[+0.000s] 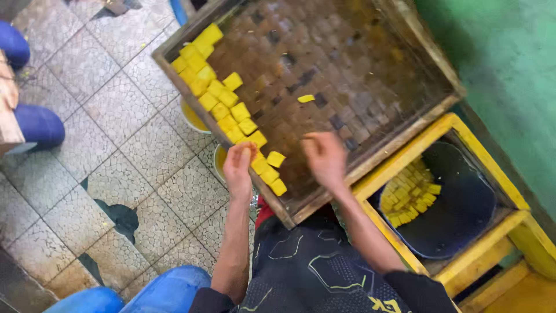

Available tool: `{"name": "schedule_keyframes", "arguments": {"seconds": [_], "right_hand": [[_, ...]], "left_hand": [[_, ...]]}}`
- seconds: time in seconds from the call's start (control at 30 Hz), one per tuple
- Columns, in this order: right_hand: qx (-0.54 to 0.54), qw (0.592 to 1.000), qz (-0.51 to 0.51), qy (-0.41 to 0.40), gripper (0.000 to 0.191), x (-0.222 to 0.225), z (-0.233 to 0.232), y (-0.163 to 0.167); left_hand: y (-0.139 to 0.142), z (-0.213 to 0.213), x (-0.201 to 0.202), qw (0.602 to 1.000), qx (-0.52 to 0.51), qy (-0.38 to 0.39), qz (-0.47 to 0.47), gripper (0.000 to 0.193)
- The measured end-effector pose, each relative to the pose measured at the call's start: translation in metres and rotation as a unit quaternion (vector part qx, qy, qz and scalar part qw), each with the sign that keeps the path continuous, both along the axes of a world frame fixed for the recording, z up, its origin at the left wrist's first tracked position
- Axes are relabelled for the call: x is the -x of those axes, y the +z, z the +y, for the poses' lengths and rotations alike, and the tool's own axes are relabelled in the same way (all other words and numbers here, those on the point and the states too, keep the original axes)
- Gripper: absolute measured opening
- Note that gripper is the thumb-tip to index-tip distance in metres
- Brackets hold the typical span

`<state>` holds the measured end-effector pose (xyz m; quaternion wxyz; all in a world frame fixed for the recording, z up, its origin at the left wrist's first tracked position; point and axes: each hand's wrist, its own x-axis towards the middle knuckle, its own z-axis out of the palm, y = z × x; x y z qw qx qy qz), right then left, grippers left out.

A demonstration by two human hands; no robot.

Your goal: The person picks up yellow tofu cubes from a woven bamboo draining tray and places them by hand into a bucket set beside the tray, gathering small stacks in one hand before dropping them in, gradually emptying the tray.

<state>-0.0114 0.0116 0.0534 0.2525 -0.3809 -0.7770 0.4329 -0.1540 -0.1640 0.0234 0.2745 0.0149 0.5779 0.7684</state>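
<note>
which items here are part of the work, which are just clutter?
In use: left hand at the yellow cubes; right hand; woven tray; dark tub with more cubes.
Lying about: blue barrels; tiled floor.

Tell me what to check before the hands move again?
1. Left hand on the cubes: ok, it touches those at the tray edge.
2. Right hand free: cannot tell, blurred.
3. Cubes lined up: not ok, one piece lies alone mid-tray.
4. Tray steady on the yellow frame: cannot tell.
5. Room in the bucket: ok, cubes fill only one side.
</note>
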Motion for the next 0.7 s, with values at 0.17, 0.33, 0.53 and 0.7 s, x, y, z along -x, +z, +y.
{"name": "schedule_keyframes", "arguments": {"seconds": [0.17,0.33,0.53,0.7], "right_hand": [[-0.215,0.964,-0.138,0.067,0.035,0.068,-0.063,-0.003],[-0.161,0.964,-0.185,0.106,0.034,0.050,-0.094,-0.020],[-0.234,0.966,-0.105,0.014,0.045,0.096,-0.099,-0.048],[-0.063,0.992,-0.069,0.084,0.045,0.127,-0.099,-0.052]], "left_hand": [[0.009,-0.045,0.039,0.999,-0.006,0.040,0.033,0.016],[0.012,-0.078,0.051,0.998,-0.017,0.051,0.013,0.018],[0.005,-0.090,0.062,0.999,-0.009,0.035,-0.002,0.017],[-0.001,-0.094,0.063,0.999,-0.003,0.034,-0.025,0.017]]}}
